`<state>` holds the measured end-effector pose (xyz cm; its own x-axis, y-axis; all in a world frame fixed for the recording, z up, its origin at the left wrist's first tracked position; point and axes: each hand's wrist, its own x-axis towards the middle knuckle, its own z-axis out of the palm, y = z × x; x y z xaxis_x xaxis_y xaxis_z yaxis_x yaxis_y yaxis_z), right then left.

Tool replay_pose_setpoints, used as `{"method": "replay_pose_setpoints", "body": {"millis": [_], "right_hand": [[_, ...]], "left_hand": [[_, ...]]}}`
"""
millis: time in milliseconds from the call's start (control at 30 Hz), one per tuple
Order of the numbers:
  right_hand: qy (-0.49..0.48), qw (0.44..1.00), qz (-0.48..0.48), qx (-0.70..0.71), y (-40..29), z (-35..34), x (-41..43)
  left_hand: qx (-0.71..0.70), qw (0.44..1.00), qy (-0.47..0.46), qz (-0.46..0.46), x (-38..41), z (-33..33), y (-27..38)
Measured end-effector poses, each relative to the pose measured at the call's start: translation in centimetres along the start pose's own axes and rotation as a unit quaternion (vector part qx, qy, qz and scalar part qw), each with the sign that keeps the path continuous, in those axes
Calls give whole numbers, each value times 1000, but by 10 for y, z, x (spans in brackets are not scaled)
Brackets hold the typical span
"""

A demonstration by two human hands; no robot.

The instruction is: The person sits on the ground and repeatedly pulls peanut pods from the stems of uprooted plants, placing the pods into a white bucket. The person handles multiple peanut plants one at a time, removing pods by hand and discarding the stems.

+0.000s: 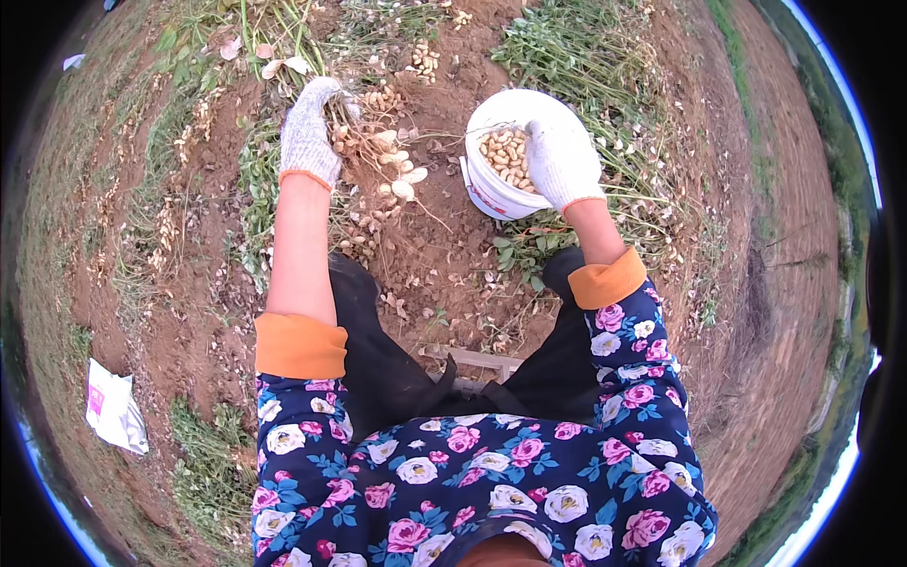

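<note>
My left hand [312, 131], in a white knit glove with an orange cuff edge, grips the stems of a pulled peanut plant near the roots. Peanut pods [400, 173] hang from those roots to the right of the glove, and the green stalks [280, 32] spread upward beyond it. My right hand [565, 159], gloved the same way, is over the right side of a white plastic bucket [489, 195]. Shelled-on peanuts [504, 156] partly fill the bucket. The fingertips of my right hand point down at the peanuts; whether they hold anything is hidden.
Uprooted peanut plants [581, 57] lie beyond and right of the bucket. More plants with pods [166, 227] lie in rows at the left. A white bag with a pink patch [117, 411] rests at the lower left. A wooden frame piece [475, 358] shows between my legs.
</note>
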<state>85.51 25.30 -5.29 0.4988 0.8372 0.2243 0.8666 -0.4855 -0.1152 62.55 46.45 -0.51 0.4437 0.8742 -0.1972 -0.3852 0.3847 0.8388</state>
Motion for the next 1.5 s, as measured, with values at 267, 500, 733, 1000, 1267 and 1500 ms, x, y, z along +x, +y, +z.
{"method": "replay_pose_setpoints", "body": {"millis": [267,500,733,1000,1267,1500], "right_hand": [[-59,932,-54,354,-27,-23,1],[-47,899,-151,409,-113,-28,-36],[-263,891,-77,362,-115,-33,-24],[-311,817,-5,486,-108,-30,-33],[-146,920,-129,341,-114,-29,-43],[-18,963,-161,218,-122,-44,-51]], "left_hand": [[17,998,52,25,-3,2,-9],[120,986,108,50,-2,7,-22],[122,981,130,78,-21,32,-22],[126,985,108,51,-10,25,-34],[113,980,147,74,-1,18,-30],[66,982,163,62,14,9,-35]]}}
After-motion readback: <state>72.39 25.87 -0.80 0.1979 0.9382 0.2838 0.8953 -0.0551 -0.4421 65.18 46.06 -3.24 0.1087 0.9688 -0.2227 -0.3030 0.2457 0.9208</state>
